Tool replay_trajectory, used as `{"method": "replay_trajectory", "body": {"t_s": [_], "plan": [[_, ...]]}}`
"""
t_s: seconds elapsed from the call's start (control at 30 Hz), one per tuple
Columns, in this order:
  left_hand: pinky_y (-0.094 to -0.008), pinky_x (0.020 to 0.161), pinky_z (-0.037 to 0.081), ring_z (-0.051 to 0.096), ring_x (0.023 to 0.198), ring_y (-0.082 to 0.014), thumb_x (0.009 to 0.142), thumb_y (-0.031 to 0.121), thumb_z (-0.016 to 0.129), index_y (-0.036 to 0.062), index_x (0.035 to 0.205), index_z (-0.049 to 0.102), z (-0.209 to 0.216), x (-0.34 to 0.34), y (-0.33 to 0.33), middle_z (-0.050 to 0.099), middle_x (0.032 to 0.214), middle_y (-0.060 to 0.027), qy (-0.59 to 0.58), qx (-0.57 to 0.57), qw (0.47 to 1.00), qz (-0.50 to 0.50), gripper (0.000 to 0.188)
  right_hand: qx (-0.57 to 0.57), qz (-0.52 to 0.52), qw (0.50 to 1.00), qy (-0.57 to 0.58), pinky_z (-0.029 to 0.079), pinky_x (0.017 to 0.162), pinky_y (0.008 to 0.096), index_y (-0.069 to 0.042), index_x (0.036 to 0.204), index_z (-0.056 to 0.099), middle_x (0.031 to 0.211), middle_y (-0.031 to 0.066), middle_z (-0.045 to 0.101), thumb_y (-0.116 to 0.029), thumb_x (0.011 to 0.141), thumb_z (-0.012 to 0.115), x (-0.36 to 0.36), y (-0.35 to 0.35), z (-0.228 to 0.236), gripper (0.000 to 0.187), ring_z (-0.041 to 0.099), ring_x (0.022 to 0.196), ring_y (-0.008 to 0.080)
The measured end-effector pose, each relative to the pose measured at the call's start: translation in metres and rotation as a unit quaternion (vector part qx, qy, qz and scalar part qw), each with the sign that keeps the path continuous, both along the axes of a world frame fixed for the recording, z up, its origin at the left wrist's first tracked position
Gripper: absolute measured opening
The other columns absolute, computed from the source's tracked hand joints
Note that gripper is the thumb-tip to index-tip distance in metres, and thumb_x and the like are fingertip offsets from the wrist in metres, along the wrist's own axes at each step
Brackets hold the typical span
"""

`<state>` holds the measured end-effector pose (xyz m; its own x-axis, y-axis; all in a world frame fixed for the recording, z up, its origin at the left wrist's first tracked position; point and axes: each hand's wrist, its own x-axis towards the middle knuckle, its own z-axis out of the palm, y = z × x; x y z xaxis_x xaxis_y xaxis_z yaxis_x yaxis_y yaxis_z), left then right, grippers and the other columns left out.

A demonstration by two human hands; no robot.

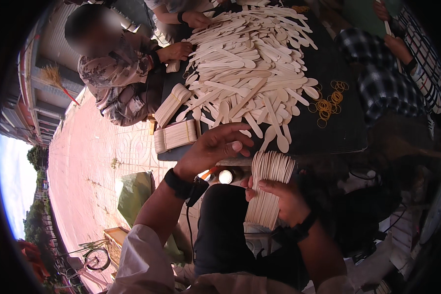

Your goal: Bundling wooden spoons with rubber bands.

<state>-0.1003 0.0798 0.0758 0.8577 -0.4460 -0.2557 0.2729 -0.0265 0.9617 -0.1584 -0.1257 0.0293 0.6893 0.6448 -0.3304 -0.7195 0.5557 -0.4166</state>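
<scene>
Right hand (279, 196) grips a bundle of wooden sticks (268, 183) below the table's near edge. Left hand (215, 147) open, empty, fingers spread over that edge. Loose stick pile (250, 63) covers the table (343, 127); rubber bands (328, 103) near right edge.

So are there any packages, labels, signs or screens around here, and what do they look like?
No labels, signs or screens show.
Nearest to packages: two banded bundles of wooden sticks, pale blocks at the dark table's left edge.
Loose bundle of sticks, pale fan held in the right hand.
Left hand hovers open over the table edge.
Rubber bands, small yellow rings on the table's right side.
</scene>
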Motion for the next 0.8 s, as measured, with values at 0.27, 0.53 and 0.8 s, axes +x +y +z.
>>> {"method": "replay_trajectory", "body": {"t_s": [0.27,0.53,0.8], "plan": [[-0.0269,0.065,0.047,0.06,0.077,-0.014,0.083,-0.001,0.052,-0.0014,0.102,0.056,-0.041,0.031,0.042,0.061,0.084,-0.0099,-0.292,0.387,0.847,0.217,0.02,0.023,-0.026,0.999,0.019,0.048,0.075,0.0316,0.004,0.104,0.055,0.098,0.0149,0.061,-0.009,0.081,0.055,-0.014,-0.011,-0.007,0.026,0.059,0.08,0.0191],[-0.033,0.059,0.046,0.058,0.066,-0.0241,0.074,0.006,0.066,0.0014,0.096,0.054,-0.053,0.011,-0.062,0.056,0.078,-0.0116,-0.352,0.413,0.839,0.053,0.025,0.027,0.017,0.999,0.021,0.048,0.076,0.0304,0.003,0.114,0.048,0.099,0.0135,0.061,-0.01,0.083,0.058,-0.024,-0.002,-0.002,0.035,0.06,0.081,0.0171],[-0.0389,0.065,0.049,0.06,0.078,-0.0328,0.074,0.003,0.061,0.0042,0.099,0.055,-0.057,0.013,-0.091,0.056,0.088,-0.0138,-0.311,0.468,0.82,0.108,0.026,0.046,-0.02,0.999,0.002,0.048,0.077,0.03,0.003,0.112,0.05,0.1,0.0134,0.061,-0.011,0.084,0.058,-0.021,-0.018,-0.002,0.032,0.06,0.081,0.017]]}}
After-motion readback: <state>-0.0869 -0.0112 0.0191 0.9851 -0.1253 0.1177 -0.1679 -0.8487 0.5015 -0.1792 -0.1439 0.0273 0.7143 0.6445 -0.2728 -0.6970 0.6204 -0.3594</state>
